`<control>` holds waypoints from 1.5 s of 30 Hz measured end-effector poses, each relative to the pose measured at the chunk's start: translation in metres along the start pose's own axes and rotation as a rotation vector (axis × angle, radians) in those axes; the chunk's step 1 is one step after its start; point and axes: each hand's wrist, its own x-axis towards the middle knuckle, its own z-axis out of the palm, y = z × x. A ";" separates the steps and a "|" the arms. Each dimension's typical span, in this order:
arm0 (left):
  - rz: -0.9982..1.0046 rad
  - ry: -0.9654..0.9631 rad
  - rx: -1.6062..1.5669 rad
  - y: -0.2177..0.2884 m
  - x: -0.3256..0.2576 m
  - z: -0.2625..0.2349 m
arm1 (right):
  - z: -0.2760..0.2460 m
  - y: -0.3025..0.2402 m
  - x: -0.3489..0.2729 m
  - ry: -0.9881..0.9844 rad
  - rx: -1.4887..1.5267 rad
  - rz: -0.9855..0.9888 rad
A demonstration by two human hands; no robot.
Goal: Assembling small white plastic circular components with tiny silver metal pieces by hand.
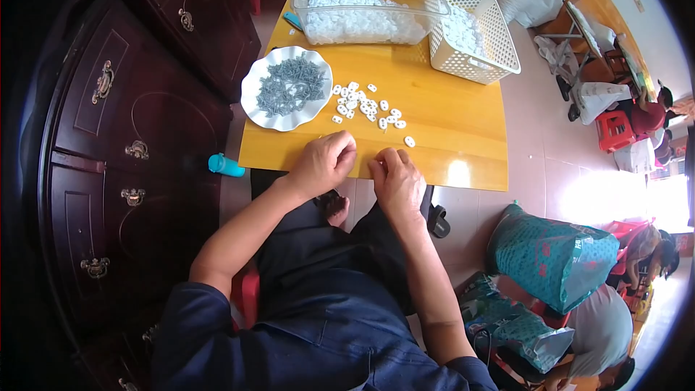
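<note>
My left hand (pixel 324 164) is at the near edge of the wooden table (pixel 463 123), its fingers curled in and thumb bent. Just to its right, my right hand (pixel 399 182) is closed in a pinch at the same edge. Whatever either holds is too small or hidden to make out. Beyond them lies a loose group of small white two-holed plastic pieces (pixel 363 106). A scalloped white dish (pixel 250 95) with a heap of grey screws or nails (pixel 295 85) stands at the table's left side, beyond my left hand.
A clear plastic bin (pixel 427 11) and a white perforated basket (pixel 489 69), both holding white pieces, stand at the far side. Dark cabinets (pixel 166 116) line the left. A turquoise bottle (pixel 226 166) is beside the table. Teal bags (pixel 557 250) and several people are to the right.
</note>
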 end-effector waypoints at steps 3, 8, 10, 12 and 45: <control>-0.037 0.013 -0.102 0.004 -0.004 -0.003 | 0.001 -0.002 -0.002 0.004 -0.030 -0.009; -0.114 0.001 -0.224 0.013 -0.012 -0.002 | -0.006 -0.002 -0.003 0.045 -0.106 0.015; -0.145 -0.006 -0.310 0.014 -0.015 0.000 | -0.005 -0.001 -0.004 0.040 -0.096 0.018; -0.160 -0.011 -0.343 0.015 -0.017 0.002 | -0.003 0.001 -0.005 0.035 -0.087 0.019; -0.227 -0.243 -0.394 0.051 -0.021 0.042 | -0.021 0.031 -0.064 -0.147 1.362 0.508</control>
